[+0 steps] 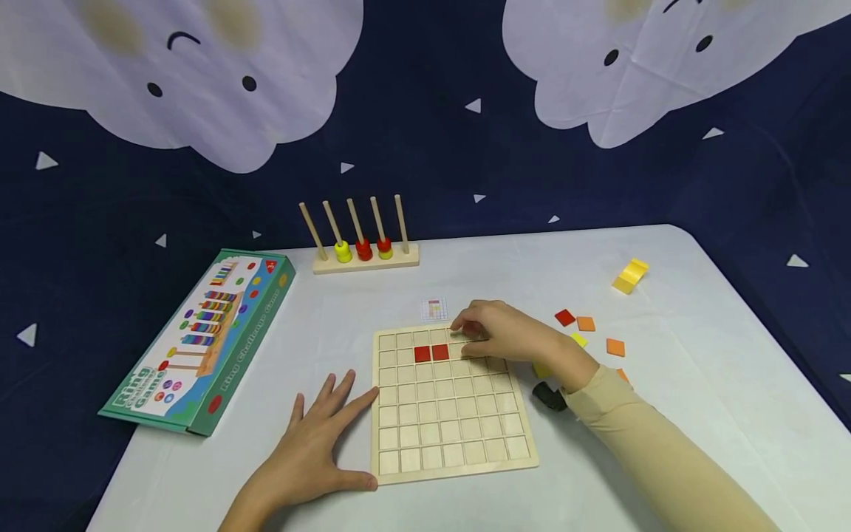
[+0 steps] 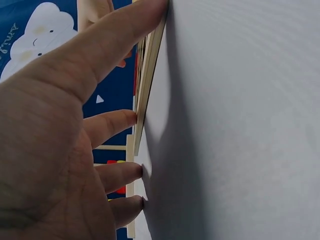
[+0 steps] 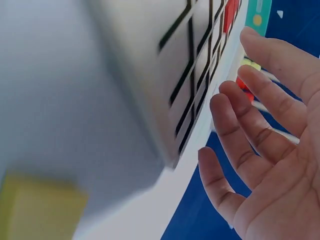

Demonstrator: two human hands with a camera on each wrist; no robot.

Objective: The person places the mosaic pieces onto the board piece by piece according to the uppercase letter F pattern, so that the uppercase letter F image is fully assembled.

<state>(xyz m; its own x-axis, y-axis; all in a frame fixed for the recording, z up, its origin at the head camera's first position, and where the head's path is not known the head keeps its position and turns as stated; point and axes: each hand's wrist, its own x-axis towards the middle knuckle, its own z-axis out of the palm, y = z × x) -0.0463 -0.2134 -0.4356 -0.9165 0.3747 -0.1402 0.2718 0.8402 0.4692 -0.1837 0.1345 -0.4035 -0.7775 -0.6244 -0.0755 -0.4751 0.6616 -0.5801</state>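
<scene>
A wooden grid board [image 1: 455,473] lies flat on the table, and two red square tiles [image 1: 422,355] sit side by side in its second row from the back. My left hand [image 1: 309,451] is spread at the board's left side, thumb and index fingertip touching its edge; the left wrist view shows that edge [image 2: 145,90] against the fingers. Over the back right part of the board is my right hand [image 1: 508,332], fingers loosely bent. The right wrist view shows the fingers [image 3: 235,135] apart with nothing between them. Some back right cells are hidden beneath this hand.
Behind the board lies a small pattern card [image 1: 435,309]. Loose orange tiles [image 1: 615,347], a red tile [image 1: 565,318] and yellow ones lie to the right, near a yellow bent piece [image 1: 630,275]. A peg stand [image 1: 366,262] with rings and a game box [image 1: 199,340] are at left.
</scene>
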